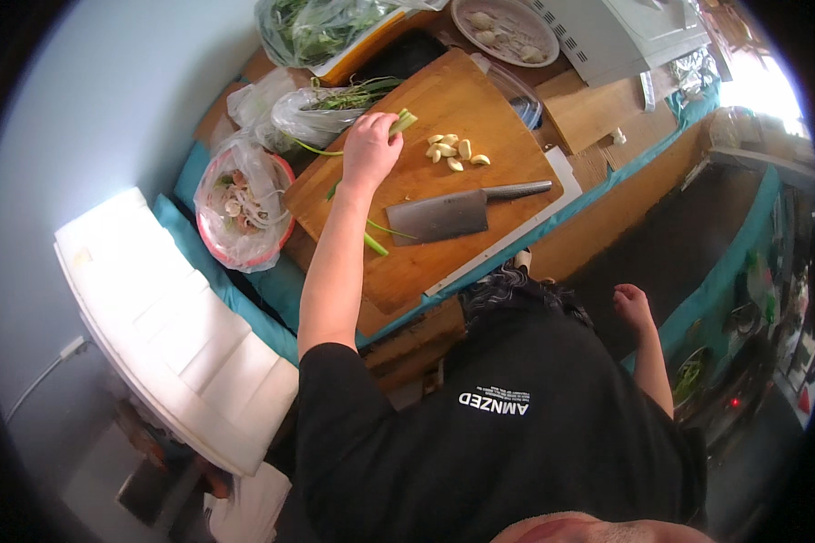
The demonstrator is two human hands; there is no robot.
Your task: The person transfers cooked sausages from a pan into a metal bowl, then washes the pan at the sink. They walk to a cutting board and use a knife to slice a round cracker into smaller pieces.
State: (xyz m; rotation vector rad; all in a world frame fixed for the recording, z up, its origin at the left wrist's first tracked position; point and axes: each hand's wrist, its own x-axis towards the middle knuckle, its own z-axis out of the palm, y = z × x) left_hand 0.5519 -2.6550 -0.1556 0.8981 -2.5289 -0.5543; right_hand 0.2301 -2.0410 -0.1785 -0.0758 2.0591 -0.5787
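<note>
My left hand (373, 146) is over the upper left of a wooden cutting board (509, 108), its fingers closed around a short bunch of pale green stalks (404, 121). To the right of it lie several peeled garlic cloves (446, 149). Below the cloves a cleaver (438, 217) rests flat, its metal handle pointing right. A green stem piece (375, 244) and a thin green strand lie left of the blade, partly behind my forearm. My right hand (631, 302) is away from the board, low at my right side, fingers curled, with nothing visible in it.
A plastic-lined red bowl of scraps (244, 210) stands left of the board. Beyond are bagged greens (333, 102), a larger bag of leafy greens (319, 27) and an oval basket with garlic (506, 34). A white appliance (611, 41) stands upper right; a white foam box (176, 319) lower left.
</note>
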